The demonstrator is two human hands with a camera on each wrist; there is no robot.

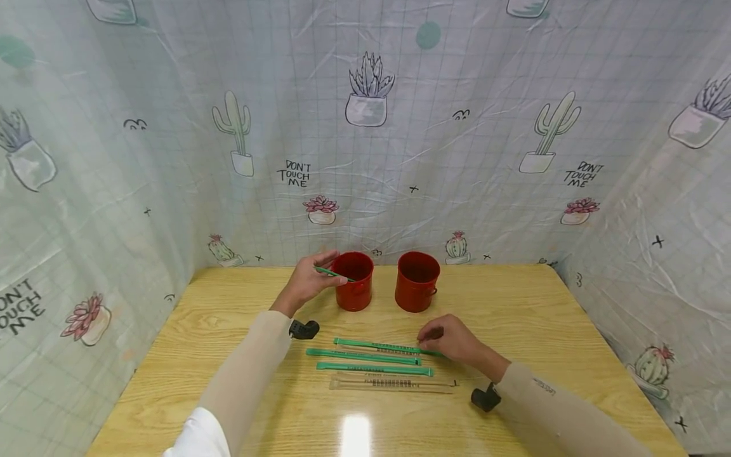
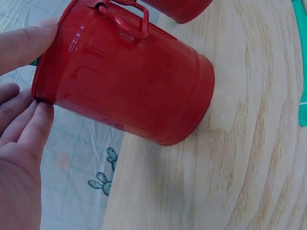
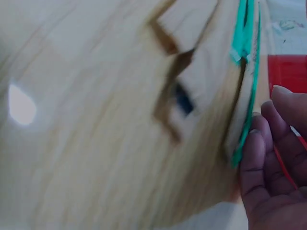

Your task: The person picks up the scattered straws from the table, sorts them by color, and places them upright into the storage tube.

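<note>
My left hand [image 1: 308, 279] is at the rim of the left red bucket [image 1: 354, 297], pinching a slim green wrapped straw [image 1: 327, 271] whose far end reaches inside. In the left wrist view, the thumb and fingers lie about the rim of that bucket [image 2: 129, 76], which has a wire handle. My right hand [image 1: 454, 339] is low over the table, its fingertips by the right end of a green wrapped straw [image 1: 360, 343]. In the right wrist view, the fingers are loosely bent beside the green straw [image 3: 252, 115], with the thumb apart from them.
A second red bucket [image 1: 414, 295] stands to the right of the first. Several green straws [image 1: 374, 367] and brown straws [image 1: 391, 383] with dark print lie roughly parallel on the wooden table [image 1: 228, 317]. A plant-printed curtain [image 1: 365, 158] hangs behind and along both sides.
</note>
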